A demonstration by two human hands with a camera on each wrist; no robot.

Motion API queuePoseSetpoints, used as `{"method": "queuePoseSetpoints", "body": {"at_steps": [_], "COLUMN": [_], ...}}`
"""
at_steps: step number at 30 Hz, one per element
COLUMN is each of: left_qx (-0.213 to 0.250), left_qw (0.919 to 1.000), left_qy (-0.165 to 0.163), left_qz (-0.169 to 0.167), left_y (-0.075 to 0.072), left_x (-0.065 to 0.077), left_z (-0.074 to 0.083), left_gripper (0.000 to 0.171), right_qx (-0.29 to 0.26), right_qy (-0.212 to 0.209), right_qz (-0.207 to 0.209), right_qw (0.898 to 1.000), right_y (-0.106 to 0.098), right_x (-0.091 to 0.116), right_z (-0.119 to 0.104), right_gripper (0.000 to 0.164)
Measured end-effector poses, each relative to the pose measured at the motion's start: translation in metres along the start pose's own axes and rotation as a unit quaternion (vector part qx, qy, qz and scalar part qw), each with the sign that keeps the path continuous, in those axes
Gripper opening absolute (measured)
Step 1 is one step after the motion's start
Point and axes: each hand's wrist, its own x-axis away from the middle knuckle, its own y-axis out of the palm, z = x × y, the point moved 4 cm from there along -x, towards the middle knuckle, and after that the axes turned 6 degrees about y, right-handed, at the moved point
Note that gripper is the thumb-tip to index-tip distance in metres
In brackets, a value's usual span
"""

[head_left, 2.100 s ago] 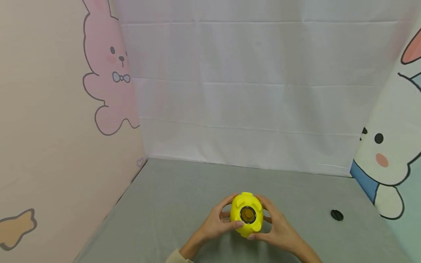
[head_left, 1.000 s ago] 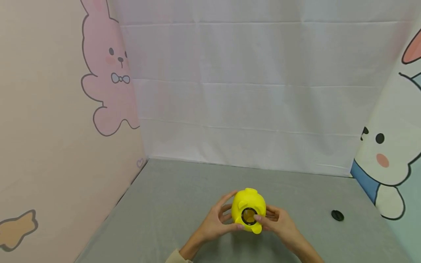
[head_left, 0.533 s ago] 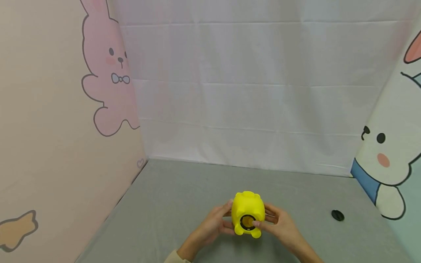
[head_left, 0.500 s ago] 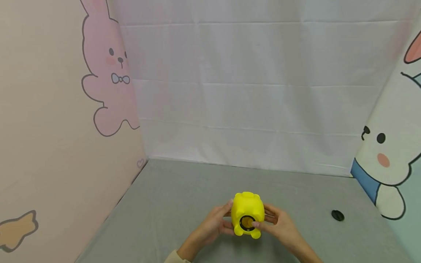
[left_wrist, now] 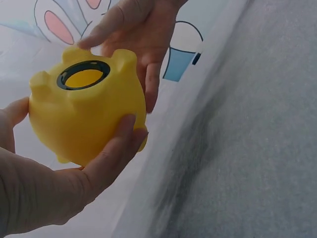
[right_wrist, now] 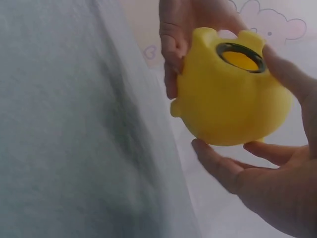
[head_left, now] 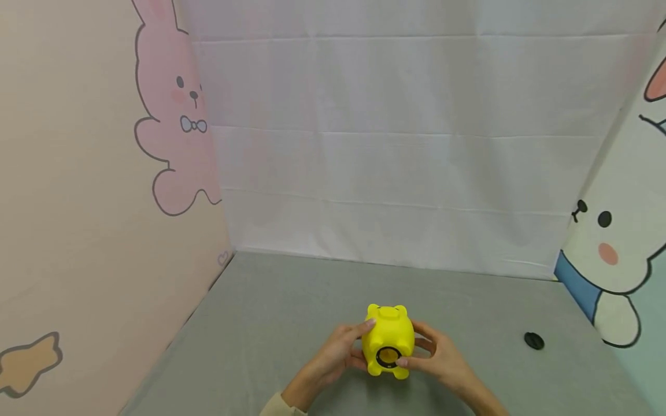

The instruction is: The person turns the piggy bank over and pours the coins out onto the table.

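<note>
A yellow piggy bank (head_left: 389, 334) is held between both hands above the table. Its belly, with the stubby feet, faces the person and shows a round hole edged by a black ring (left_wrist: 60, 81). My left hand (head_left: 330, 357) grips its left side, thumb on the upper body and fingers underneath. On the other side, my right hand (head_left: 442, 361) holds it with the thumb beside the ring and the fingers curled behind. Both wrist views show the piggy bank (right_wrist: 228, 104) between the two hands. Apart from them, a black oval cap (head_left: 533, 341) lies on the table at right.
Grey cloth covers the table (head_left: 291, 300). A white hanging sheet (head_left: 385, 173) stands behind it. Side walls with cartoon rabbits rise at left (head_left: 104, 173) and right (head_left: 614, 242).
The hands have turned the piggy bank, so its hole has shifted lower and its ears now show at the top. My left thumb has moved from near the hole to the upper side. The cap stays put.
</note>
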Motion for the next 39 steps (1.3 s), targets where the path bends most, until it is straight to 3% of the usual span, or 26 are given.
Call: {"method": "queuePoseSetpoints", "body": {"at_steps": [7,11,14,18,23,31,39], "left_qx": [-0.004,-0.011,-0.014,-0.007,0.004,0.002,-0.034], "left_qw": [0.9998,0.9998,0.9997,0.9995,0.9987,0.9980,0.9986], "left_qy": [0.006,0.009,0.014,0.031,0.042,0.045,0.033], "left_qz": [0.018,0.015,0.011,-0.004,-0.027,-0.044,-0.026], "left_y": [-0.0036,-0.0051,-0.0050,-0.0041,-0.0016,0.0015,0.0026], "left_x": [-0.0023,-0.0028,-0.0026,-0.0015,-0.0001,-0.0006,-0.0010], "left_z": [0.0027,0.0030,0.0025,0.0032,0.0058,0.0073,0.0101], "left_gripper": [0.065,0.068,0.069,0.062,0.057,0.058,0.059], "right_qx": [0.004,0.001,-0.019,-0.070,-0.100,-0.110,-0.032], "right_qy": [0.018,0.049,0.072,0.075,0.083,0.080,0.077], "right_qz": [0.001,-0.010,-0.054,-0.127,-0.152,-0.134,-0.028], "right_qw": [1.000,0.999,0.996,0.987,0.980,0.982,0.996], "right_y": [-0.0091,-0.0085,-0.0053,-0.0014,0.0002,-0.0007,-0.0046], "right_x": [0.0035,0.0022,0.0006,-0.0001,0.0004,0.0013,0.0009], "right_z": [-0.0069,-0.0067,-0.0042,-0.0016,-0.0003,-0.0015,-0.0041], "right_gripper": [0.060,0.067,0.077,0.077,0.076,0.078,0.075]}}
